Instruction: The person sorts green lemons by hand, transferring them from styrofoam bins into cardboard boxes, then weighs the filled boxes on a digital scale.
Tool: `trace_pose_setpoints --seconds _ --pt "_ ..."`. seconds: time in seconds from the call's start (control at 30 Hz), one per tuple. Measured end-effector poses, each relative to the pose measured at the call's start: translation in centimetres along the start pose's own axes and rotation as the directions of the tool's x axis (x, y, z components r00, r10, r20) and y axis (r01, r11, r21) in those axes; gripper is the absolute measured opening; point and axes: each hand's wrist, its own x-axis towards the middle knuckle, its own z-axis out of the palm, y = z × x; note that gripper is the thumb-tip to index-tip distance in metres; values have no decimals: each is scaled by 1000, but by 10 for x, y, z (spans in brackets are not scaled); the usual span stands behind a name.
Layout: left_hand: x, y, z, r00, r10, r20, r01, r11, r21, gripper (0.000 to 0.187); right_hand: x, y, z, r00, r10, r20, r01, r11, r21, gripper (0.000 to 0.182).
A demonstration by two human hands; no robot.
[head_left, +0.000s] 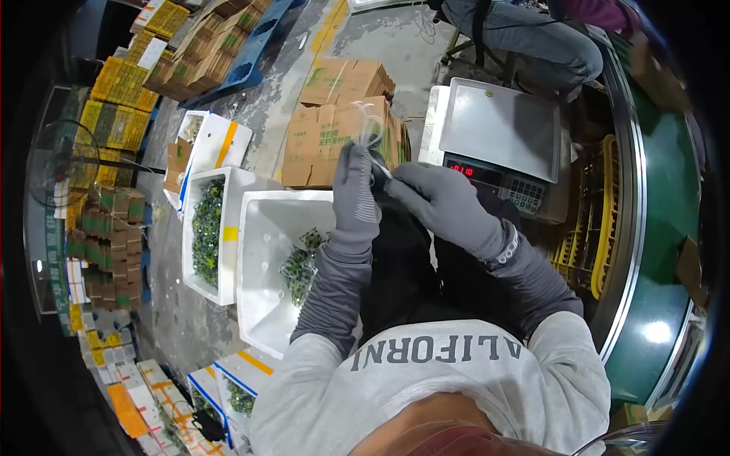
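Both of my hands wear grey gloves and meet in front of my lap. My left hand (pixel 355 186) is closed around thin whitish looped strips (pixel 368 121), which stick up above its fingers. They look like clear plastic, but I cannot make out their exact kind. My right hand (pixel 445 204) pinches the lower end of the same strips, beside the left fingers. Behind the hands stand flattened printed cardboard boxes (pixel 315 144). Right of them is a weighing scale (pixel 502 125) with a bare metal pan and lit red digits.
Left of my legs sits a white foam box (pixel 262 228) with green leafy bunches (pixel 300 266); another foam box (pixel 230 251) of greens adjoins it. A yellow crate (pixel 604 220) and a green conveyor (pixel 669 220) lie right. A seated person (pixel 525 38) is beyond the scale.
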Motion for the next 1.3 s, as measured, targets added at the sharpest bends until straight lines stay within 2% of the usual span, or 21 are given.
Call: trace_pose_setpoints --seconds 0.03,0.1,0.17,0.23,0.3,0.33,0.37,0.43,0.5,0.57,0.67,0.77,0.87,0.93,0.97,1.03,1.07,1.13,1.3 --pt "1 5 -9 967 -187 171 231 929 -290 25 -1 -5 -8 1000 13 12 -13 1000 -11 17" --pt "-5 4 -3 959 -228 167 270 913 -304 32 -3 -1 -12 985 -154 -80 162 981 105 19" --pt "-8 -2 -2 934 -297 196 350 868 -352 37 -6 1 -15 978 -190 -91 210 904 373 22" --pt "-14 -7 -1 901 -316 298 425 785 -451 37 -8 0 -18 990 -141 3 94 671 735 25" --pt "-22 -3 2 872 -346 345 483 721 -496 38 -7 -5 -20 996 -84 -13 60 582 811 31" --pt "-26 -2 6 892 -349 286 445 782 -436 38 -7 -6 -20 998 -54 -17 44 534 844 34" --pt "-30 -2 14 911 -346 225 408 835 -369 38 -4 1 -12 978 -168 -122 194 531 825 41" --pt "-31 0 12 882 -439 174 469 772 -428 37 -8 5 -7 986 -106 -125 152 303 941 37" --pt "-34 4 19 881 -420 215 471 746 -471 36 -12 3 -6 996 -15 -90 91 254 963 31" --pt "-37 5 23 881 -388 270 473 745 -471 34 -16 1 -10 992 114 -45 -3 390 921 31" --pt "-39 3 25 875 -308 374 458 777 -431 31 -13 -10 -21 958 287 2 -140 462 876 31" --pt "-36 0 28 857 -218 467 437 788 -434 31 -9 -12 -28 951 306 37 -167 409 897 26" --pt "-36 -2 25 840 -191 507 447 774 -449 33 -11 -6 -28 971 227 68 -133 286 949 26" --pt "-37 0 23 855 -199 479 441 765 -469 34 -12 -9 -36 966 219 139 -219 395 892 26" --pt "-36 2 25 893 -236 383 415 763 -496 34 -12 -11 -39 961 218 173 -256 446 858 27" --pt "-32 8 29 935 -307 180 355 765 -538 35 -11 -14 -37 981 186 55 -179 760 624 25" --pt "-32 9 27 933 -294 208 361 755 -548 33 -10 -15 -35 988 156 2 -139 874 465 25" --pt "-31 8 23 925 -272 266 378 734 -565 31 -9 -15 -33 986 164 12 -152 876 457 24" --pt "-32 3 22 941 -206 269 303 865 -399 36 -1 -7 -27 983 175 52 -182 911 371 23"
